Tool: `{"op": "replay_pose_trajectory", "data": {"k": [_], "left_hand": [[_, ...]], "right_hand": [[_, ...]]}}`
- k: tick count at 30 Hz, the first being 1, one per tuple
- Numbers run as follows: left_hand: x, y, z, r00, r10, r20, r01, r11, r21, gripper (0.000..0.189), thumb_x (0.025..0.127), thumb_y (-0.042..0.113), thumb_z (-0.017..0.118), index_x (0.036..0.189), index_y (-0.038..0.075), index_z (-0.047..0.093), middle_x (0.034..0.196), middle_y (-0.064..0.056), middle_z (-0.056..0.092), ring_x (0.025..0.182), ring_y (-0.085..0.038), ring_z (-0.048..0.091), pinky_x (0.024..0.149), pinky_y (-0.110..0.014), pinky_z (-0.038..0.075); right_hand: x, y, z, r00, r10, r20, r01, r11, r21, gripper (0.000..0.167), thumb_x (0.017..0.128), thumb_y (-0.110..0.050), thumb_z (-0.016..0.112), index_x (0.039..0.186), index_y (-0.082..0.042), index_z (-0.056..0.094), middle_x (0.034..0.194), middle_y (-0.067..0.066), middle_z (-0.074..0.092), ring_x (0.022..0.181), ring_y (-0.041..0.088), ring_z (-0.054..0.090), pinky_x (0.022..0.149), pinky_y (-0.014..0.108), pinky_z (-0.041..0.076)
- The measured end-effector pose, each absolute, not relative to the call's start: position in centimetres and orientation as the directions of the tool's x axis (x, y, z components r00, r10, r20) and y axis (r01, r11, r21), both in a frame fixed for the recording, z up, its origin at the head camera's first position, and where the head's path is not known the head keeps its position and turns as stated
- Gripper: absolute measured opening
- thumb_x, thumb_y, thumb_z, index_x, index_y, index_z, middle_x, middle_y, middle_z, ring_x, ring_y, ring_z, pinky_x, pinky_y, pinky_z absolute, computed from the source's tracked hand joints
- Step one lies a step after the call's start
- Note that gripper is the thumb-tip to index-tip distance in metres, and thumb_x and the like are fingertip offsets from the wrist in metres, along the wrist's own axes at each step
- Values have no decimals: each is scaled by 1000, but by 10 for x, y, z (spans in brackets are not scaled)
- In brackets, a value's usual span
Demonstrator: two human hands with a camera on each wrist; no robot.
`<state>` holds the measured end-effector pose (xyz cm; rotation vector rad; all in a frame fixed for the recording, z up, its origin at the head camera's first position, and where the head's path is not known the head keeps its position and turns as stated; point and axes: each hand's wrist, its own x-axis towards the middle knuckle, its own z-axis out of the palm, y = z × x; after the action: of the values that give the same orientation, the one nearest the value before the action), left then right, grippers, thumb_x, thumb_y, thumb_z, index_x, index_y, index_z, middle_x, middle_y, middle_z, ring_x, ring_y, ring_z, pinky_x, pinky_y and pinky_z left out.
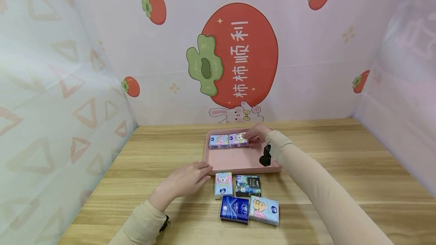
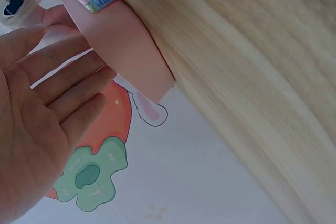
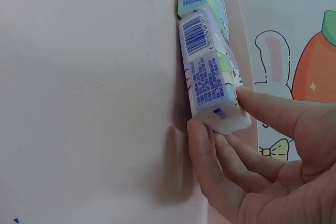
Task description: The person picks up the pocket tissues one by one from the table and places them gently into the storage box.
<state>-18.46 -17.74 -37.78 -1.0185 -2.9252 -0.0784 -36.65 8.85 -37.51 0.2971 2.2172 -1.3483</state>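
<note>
Inside the pink tray [image 1: 235, 158], two pocket tissue packs stand end to end along the back wall. My right hand [image 1: 259, 132] pinches the free end of the right one, a purple tissue pack [image 1: 238, 140]; in the right wrist view the thumb is on its upper face and the fingertips at its end [image 3: 210, 72]. The light-blue tissue pack [image 1: 218, 141] adjoins it on the left. At the tray's front left corner rests my left hand [image 1: 189, 177], fingers extended against the rim, holding nothing; the left wrist view shows its palm [image 2: 31, 129].
Several tissue packs lie in front of the tray: a pastel one [image 1: 223, 185], a dark floral one [image 1: 248, 185], a deep-blue one [image 1: 234, 209] and a light-blue bear one [image 1: 264, 210]. The wooden table [image 1: 163, 143] meets a printed cloth backdrop [image 1: 163, 56] behind.
</note>
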Motion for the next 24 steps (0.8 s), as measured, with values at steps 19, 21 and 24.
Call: {"op": "replay_pose_trajectory", "data": {"k": [19,21,24], "left_hand": [[-185,-177,-378,-791,611,39,612,790,38,38,99,29,49,128,7,59,132,-14,57,125,-31,52,105,-45,44],[-185,-177,-377,-789,613,41,614,788,35,38,99,29,49,127,6,59,132,-14,57,124,-31,53,105,-45,45],[-185,-177,-377,-790,612,41,614,789,38,38,99,29,49,127,6,59,132,-14,58,124,-31,53,105,-45,45]], "right_hand": [[-369,86,-379,-846,-61,-530,446,463,-766,33,87,-15,69,116,1,62,110,14,59,87,22,61,85,32,58],[-367,85,-378,-848,-67,-527,445,451,-773,34,88,-13,68,117,2,61,110,14,59,88,22,61,87,33,57],[-363,85,-375,-847,-73,-527,449,432,-782,35,88,-11,67,119,4,59,112,15,58,89,23,60,90,34,56]]}}
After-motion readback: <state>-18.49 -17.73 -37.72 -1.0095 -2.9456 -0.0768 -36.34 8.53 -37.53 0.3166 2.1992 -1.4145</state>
